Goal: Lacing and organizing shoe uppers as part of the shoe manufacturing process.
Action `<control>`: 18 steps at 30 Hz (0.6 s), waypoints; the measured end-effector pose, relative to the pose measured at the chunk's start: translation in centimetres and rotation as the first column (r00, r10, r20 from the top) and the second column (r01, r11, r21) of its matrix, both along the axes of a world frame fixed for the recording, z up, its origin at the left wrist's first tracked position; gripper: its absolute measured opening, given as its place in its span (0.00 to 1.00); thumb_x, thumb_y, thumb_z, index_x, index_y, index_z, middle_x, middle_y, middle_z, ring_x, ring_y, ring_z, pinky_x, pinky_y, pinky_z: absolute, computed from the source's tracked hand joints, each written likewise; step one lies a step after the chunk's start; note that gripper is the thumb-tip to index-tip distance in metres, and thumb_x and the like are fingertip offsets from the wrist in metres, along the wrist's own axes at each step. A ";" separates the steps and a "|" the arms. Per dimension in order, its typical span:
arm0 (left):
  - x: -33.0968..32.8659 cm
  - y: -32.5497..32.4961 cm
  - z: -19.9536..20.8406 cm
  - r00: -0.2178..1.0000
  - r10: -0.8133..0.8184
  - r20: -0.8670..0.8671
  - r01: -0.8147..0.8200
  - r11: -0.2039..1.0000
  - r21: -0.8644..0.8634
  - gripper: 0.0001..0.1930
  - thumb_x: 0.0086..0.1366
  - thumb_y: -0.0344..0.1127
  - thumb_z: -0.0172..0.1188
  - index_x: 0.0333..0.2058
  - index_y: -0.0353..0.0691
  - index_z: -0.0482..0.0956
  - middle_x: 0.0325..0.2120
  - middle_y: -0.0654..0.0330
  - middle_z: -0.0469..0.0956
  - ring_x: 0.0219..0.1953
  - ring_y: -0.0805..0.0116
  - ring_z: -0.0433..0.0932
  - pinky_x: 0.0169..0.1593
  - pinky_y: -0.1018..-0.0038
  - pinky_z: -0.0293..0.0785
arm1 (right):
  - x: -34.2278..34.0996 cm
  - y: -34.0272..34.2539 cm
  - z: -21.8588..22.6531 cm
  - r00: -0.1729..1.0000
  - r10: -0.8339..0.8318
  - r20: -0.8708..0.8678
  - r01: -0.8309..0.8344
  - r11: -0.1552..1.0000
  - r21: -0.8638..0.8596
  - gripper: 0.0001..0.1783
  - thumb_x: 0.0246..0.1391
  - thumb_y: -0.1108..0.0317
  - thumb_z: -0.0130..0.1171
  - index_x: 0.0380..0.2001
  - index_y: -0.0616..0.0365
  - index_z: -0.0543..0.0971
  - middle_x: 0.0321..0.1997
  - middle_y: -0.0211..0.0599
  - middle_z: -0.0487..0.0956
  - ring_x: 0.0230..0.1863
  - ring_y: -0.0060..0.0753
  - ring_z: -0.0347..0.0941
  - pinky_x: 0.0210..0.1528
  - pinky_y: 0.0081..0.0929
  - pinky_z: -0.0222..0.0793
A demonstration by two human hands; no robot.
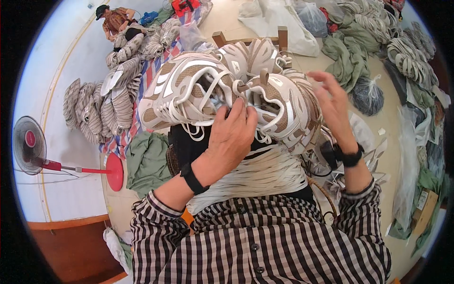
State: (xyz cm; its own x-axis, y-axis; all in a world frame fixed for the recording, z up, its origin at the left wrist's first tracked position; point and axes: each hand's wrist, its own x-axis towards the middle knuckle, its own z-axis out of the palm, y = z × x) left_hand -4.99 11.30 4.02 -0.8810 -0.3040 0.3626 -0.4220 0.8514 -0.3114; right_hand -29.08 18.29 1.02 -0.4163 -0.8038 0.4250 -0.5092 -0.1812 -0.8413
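In front of me is a large bundle of beige, brown and white shoe uppers [177,90], laced and nested together. My left hand [231,135] is closed with its fingertips on the edge of the nearest upper, by its collar and tongue; what lies beneath the fingers is partly hidden. A second stack of uppers [293,111] curves away to the right. My right hand [333,102] is raised beside that stack, fingers apart and slightly blurred, with nothing visible in it. Long flat off-white laces [250,175] lie across my lap below the uppers.
A wooden stool [282,38] stands behind the bundle. More bundled uppers [90,109] lie at left, near a red-based fan [115,171]. Another person [116,21] sits at the far left. Green cloth [350,57], plastic bags [368,94] and further bundles line the right.
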 end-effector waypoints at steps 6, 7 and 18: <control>-2.7 -0.8 1.2 1.000 -0.031 0.002 0.030 0.968 0.248 0.08 0.46 0.27 0.55 0.26 0.37 0.67 0.22 0.55 0.69 0.33 0.56 0.69 0.34 0.61 0.68 | -2.2 -2.2 -5.2 0.988 0.106 0.115 -0.125 0.976 0.176 0.18 0.59 0.60 0.47 0.44 0.64 0.74 0.39 0.50 0.78 0.43 0.43 0.74 0.47 0.30 0.66; -2.5 -1.0 1.6 0.999 -0.047 0.004 0.043 0.941 0.335 0.09 0.45 0.27 0.55 0.29 0.34 0.68 0.23 0.52 0.71 0.34 0.52 0.71 0.31 0.59 0.70 | -2.1 -2.2 -5.0 0.992 0.110 0.064 -0.120 0.978 0.171 0.18 0.59 0.60 0.47 0.44 0.64 0.74 0.39 0.50 0.78 0.42 0.45 0.74 0.46 0.31 0.66; 7.1 3.2 4.1 0.942 -0.091 0.323 -0.057 0.904 0.423 0.12 0.50 0.31 0.57 0.33 0.33 0.71 0.29 0.50 0.71 0.28 0.60 0.75 0.23 0.67 0.72 | 2.9 4.0 5.3 0.833 0.143 -0.534 -0.191 0.981 -0.035 0.14 0.47 0.69 0.57 0.39 0.59 0.76 0.41 0.41 0.77 0.45 0.44 0.71 0.51 0.38 0.63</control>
State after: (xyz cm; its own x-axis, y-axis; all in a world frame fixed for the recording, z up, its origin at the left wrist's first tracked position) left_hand 2.10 14.52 8.15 -0.9323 -0.3458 -0.1061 -0.3435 0.9383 -0.0395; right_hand -26.20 22.29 6.36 0.0275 -0.7924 0.6093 -0.8262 -0.3611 -0.4324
